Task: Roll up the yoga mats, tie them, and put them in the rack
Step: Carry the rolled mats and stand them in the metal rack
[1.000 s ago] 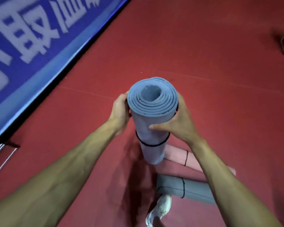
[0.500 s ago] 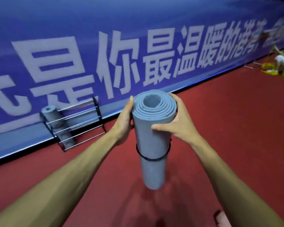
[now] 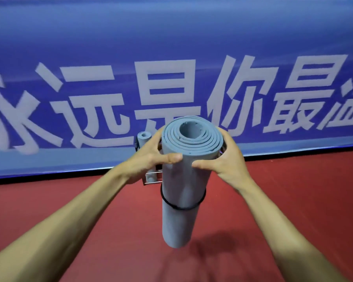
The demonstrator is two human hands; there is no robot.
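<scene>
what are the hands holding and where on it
The rolled blue yoga mat, held upright. The left hand and the right hand grip opposite sides near its top end, above the black tie band.

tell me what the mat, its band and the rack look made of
The rolled mat looks like matte blue-grey foam; thick layers show at the coiled end. The band is a thin black loop, likely elastic or cord. The rack has shiny thin bars, probably metal.
</scene>
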